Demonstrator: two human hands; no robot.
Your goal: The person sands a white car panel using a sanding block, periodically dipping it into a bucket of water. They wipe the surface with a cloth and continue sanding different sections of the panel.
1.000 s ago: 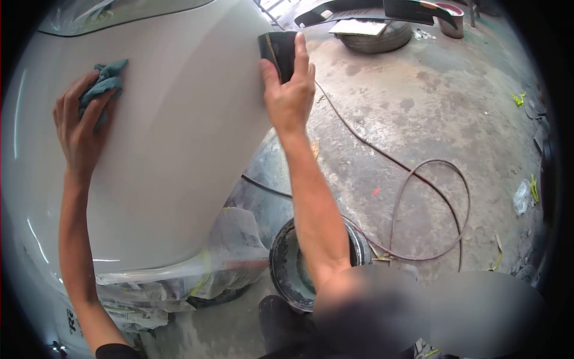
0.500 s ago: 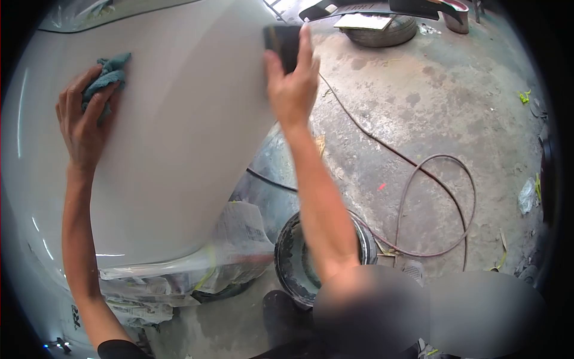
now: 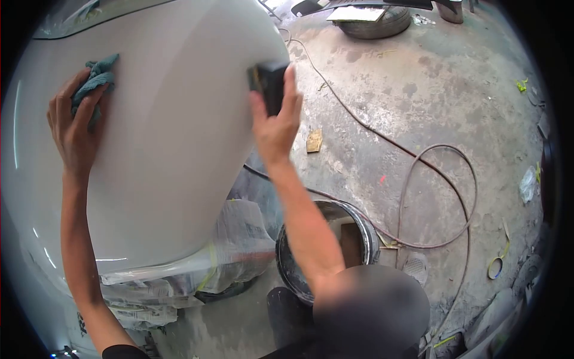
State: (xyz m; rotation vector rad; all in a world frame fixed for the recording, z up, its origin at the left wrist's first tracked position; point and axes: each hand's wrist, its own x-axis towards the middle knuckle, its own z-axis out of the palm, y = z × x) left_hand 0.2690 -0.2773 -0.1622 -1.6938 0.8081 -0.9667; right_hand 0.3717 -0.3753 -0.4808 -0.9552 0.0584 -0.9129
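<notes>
A large pale grey car body panel with a smooth, curved surface fills the left side of the head view. My left hand rests on it, fingers closed around a crumpled blue-green cloth. At the panel's right edge, my right hand grips a dark block, which looks like a sanding block. Thumb and fingers hold it from opposite sides. Motion blurs the block, and its underside is hidden. Newspaper masking hangs along the panel's lower edge.
A round bucket stands beneath my right forearm. A hose loops across the stained concrete floor. Farther back lies a tyre with a flat board on top. A tan scrap and a tape roll lie on the floor.
My right hand has come down and slightly left along the panel edge with the block. The left hand stays on the cloth, appearing a little farther left as the view shifts.
</notes>
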